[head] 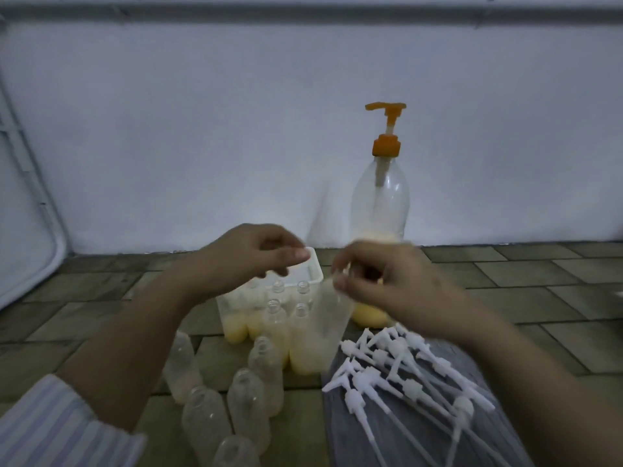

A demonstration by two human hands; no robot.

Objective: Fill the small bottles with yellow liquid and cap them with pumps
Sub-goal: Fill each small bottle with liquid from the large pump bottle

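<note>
bottles [266, 318] in tub [317, 264] | pumps [404, 369] right | dispenser [381, 197] behind

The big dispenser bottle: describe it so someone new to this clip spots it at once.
Look to the pale wall at the back of the tiled floor. Standing against it, beyond the right hand, is the big dispenser bottle. It alone is tall and clear with an orange pump top, dwarfing the small bottles nearby.
</note>
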